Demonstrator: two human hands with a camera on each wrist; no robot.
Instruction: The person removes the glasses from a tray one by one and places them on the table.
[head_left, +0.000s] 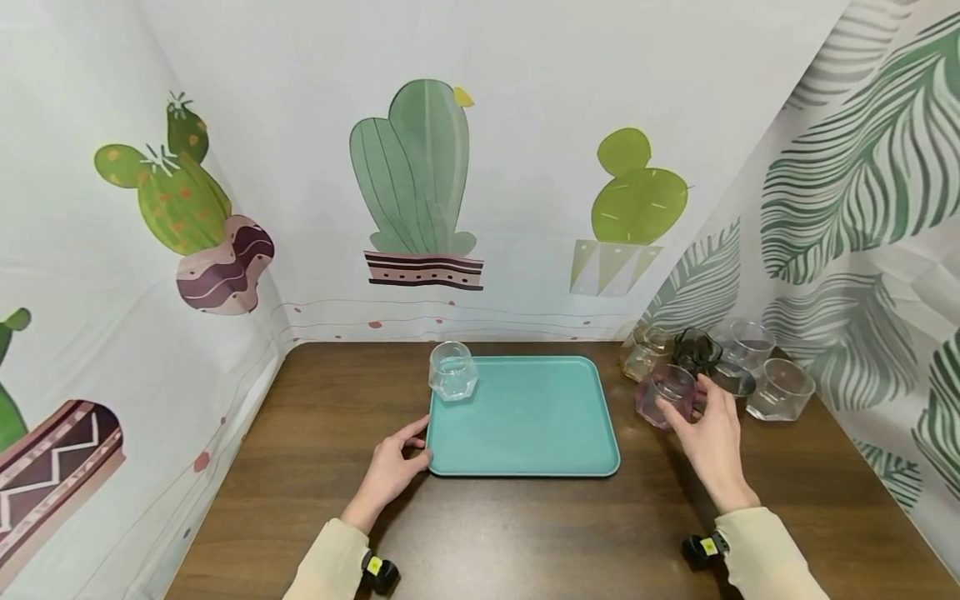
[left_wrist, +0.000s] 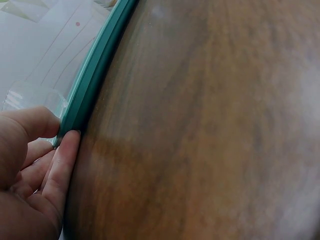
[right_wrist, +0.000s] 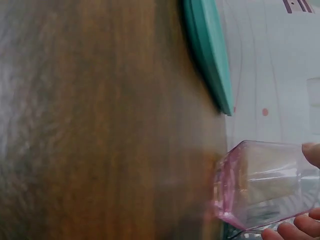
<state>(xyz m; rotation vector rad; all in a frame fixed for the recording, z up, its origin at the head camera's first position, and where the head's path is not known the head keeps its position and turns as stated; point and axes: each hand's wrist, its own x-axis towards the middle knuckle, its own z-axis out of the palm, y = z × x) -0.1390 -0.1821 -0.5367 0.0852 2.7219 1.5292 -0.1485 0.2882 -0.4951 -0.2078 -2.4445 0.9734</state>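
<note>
My left hand rests against the left side of a teal tray, thumb by its near corner. In the left wrist view, the fingertips touch the tray's rim. A clear glass tumbler stands upright at the tray's far left corner. To the right of the tray, my right hand holds a pink-tinted tumbler between thumb and fingers. The right wrist view shows this pink glass upright, its faceted base low over the table.
Behind and beside the right hand stand an amber glass, a dark glass, a grey glass and clear glasses. Printed cloth walls bound the wooden table at the back and sides.
</note>
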